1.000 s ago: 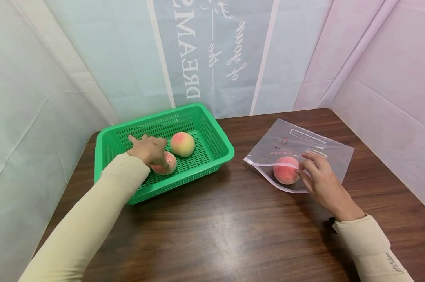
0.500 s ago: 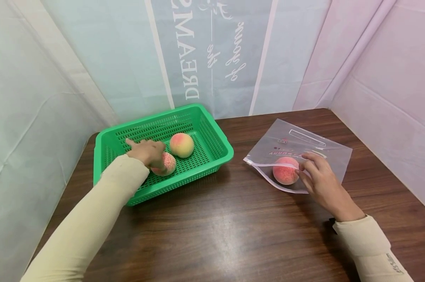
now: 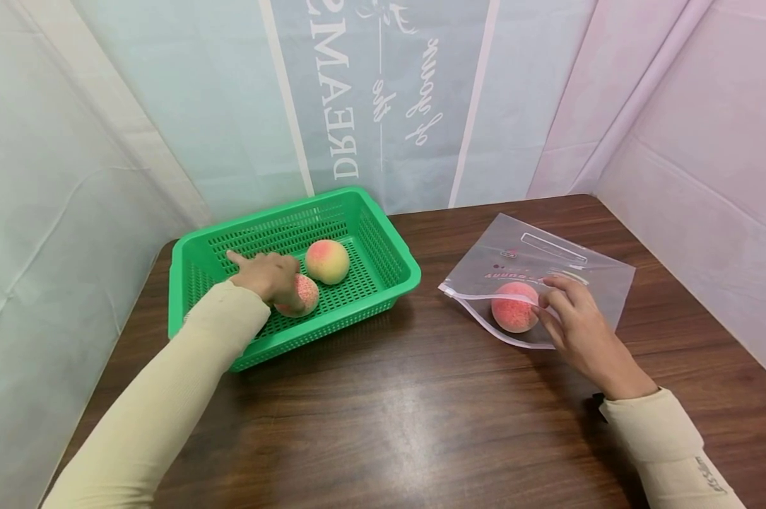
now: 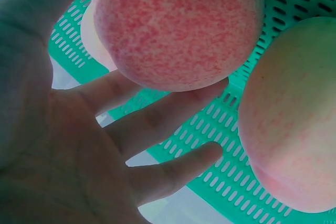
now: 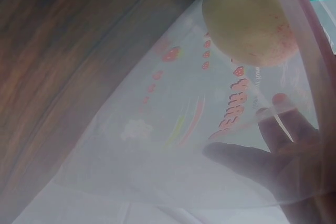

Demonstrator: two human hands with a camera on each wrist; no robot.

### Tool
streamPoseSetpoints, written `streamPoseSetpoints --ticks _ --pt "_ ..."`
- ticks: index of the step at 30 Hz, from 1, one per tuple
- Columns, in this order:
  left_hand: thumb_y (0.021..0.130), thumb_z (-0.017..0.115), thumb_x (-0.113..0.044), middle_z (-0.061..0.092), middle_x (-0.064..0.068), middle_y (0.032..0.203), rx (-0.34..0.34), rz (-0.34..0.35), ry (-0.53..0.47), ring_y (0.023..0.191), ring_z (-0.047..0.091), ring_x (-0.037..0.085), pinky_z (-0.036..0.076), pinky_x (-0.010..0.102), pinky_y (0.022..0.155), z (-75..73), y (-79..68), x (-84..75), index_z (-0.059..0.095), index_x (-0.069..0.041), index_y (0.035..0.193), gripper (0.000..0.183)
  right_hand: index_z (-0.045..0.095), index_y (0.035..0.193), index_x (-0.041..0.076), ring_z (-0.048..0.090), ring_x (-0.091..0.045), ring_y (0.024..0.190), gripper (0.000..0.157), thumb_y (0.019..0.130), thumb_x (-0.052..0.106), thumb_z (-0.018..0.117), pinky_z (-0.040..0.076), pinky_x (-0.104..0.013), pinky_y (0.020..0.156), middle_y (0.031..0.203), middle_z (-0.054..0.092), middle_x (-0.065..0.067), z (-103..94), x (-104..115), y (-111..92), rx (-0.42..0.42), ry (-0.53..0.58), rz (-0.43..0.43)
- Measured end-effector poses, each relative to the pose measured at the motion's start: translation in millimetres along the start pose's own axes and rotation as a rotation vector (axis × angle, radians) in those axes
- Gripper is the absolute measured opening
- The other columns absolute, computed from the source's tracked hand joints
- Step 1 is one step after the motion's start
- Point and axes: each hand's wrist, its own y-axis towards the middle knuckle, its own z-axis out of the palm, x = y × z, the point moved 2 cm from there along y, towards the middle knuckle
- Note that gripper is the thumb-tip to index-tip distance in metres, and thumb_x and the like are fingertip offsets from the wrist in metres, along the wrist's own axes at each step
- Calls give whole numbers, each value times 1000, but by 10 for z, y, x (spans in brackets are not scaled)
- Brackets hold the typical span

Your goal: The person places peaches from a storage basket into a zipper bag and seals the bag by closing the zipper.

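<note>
In the head view my left hand reaches into a green plastic basket. It grips a speckled pink peach between thumb and fingers; the two lower fingers stand spread in the left wrist view. Just right of that hand lies a yellow-and-pink peach. A pale sliver of another peach shows behind the gripped one. Over on the right, my right hand pinches the mouth edge of a clear zip bag. One pink peach is inside the bag, near its mouth.
The white zip slider sits at the bag's left corner. Basket and bag are on a dark wooden table, with a stretch of tabletop between them. A printed cloth hangs behind, and pale cloth walls stand on both sides.
My left hand stays on the pink peach, and the peach has shifted very slightly. The right hand and bag keep their places.
</note>
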Motion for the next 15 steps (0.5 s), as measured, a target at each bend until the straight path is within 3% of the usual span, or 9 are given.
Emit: streamPoseSetpoints --ticks 10,15 --pt "79 73 -41 59 6 78 -56 6 -4 98 62 44 0 89 92 -19 -7 -13 62 -13 92 32 57 87 1 53 -53 110 50 107 43 39 41 -57 97 114 57 -31 5 -2 1 -22 16 -8" --pt "79 75 -45 59 5 79 -114 16 -48 106 58 43 -3 88 92 -64 -28 -8 62 -13 93 37 56 89 1 53 -52 110 49 106 44 39 42 -57 97 114 57 -30 -5 3 1 7 7 8"
